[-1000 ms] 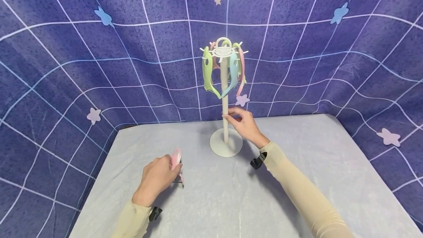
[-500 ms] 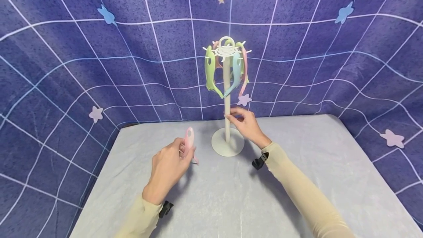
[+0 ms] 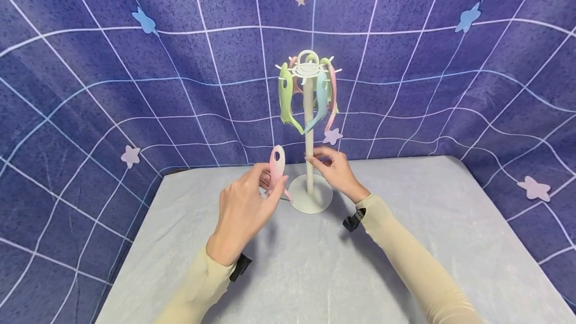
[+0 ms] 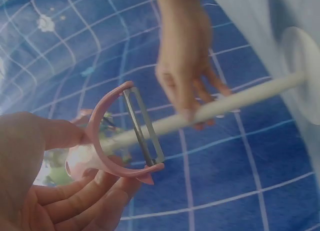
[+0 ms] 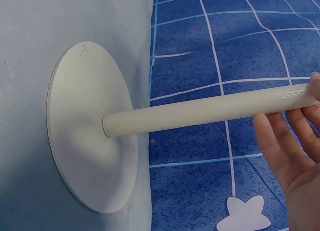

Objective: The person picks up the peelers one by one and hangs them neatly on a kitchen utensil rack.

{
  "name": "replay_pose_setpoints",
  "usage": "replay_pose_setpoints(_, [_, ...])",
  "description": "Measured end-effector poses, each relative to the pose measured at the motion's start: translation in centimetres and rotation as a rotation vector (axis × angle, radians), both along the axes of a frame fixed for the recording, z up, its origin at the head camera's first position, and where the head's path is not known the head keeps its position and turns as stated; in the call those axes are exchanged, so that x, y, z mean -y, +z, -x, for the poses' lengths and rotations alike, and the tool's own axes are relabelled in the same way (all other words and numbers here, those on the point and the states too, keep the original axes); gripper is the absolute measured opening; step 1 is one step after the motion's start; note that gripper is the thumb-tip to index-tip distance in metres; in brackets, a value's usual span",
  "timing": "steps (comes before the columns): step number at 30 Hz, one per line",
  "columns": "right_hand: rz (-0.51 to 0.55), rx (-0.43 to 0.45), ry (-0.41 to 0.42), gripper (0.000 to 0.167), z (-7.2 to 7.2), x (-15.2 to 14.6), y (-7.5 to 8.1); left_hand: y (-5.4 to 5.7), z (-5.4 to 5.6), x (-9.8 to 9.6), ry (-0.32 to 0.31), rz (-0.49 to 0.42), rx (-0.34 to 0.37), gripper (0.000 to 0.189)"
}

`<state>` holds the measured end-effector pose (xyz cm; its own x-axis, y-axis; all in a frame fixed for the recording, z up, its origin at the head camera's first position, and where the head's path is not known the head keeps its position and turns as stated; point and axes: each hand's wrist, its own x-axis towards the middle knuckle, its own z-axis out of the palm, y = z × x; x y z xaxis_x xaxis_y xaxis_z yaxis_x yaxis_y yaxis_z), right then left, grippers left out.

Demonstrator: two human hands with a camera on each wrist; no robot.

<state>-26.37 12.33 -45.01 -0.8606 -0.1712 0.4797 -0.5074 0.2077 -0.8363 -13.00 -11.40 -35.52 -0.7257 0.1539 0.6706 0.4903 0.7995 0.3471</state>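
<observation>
My left hand (image 3: 243, 214) pinches a pink Y-shaped peeler (image 3: 278, 164) between thumb and fingers, handle end with its hole pointing up. In the left wrist view its metal blade (image 4: 137, 126) spans the pink fork, overlapping the pole behind. A white stand (image 3: 309, 139) rises from a round base (image 3: 315, 205). Around its pole curl the thumb and fingers of my right hand (image 3: 335, 171), below the hung items. From the hooks at the top hang several similar tools, among them a green one (image 3: 285, 96), a blue one (image 3: 322, 96) and a pink one (image 3: 333, 94).
Under the stand lies a pale grey cloth-covered table (image 3: 387, 274). A purple-blue curtain (image 3: 180, 64) with grid lines and stars surrounds its back and sides. The stand's white top ring (image 3: 308, 69) has hooks pointing outward all round.
My left hand has carried the peeler up, forward and rightward, from the left side of the table to just left of the stand. The right hand has stayed on the pole.
</observation>
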Motion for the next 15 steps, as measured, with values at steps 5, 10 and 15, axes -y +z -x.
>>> replay_pose_setpoints(5, [-0.008, -0.004, -0.01, 0.018, -0.1, 0.1, -0.1, 1.6, 0.2, -1.0, -0.027, -0.016, -0.067, 0.027])
replay_pose_setpoints(10, [-0.022, -0.014, -0.015, 0.019, -0.1, 0.0, -0.1, 3.1, 0.5, -1.9, -0.038, -0.044, -0.121, 0.025])
replay_pose_setpoints(15, [-0.02, -0.008, -0.015, 0.018, 0.0, -0.1, -0.1, 4.3, 1.0, -2.6, -0.049, -0.048, -0.162, 0.026])
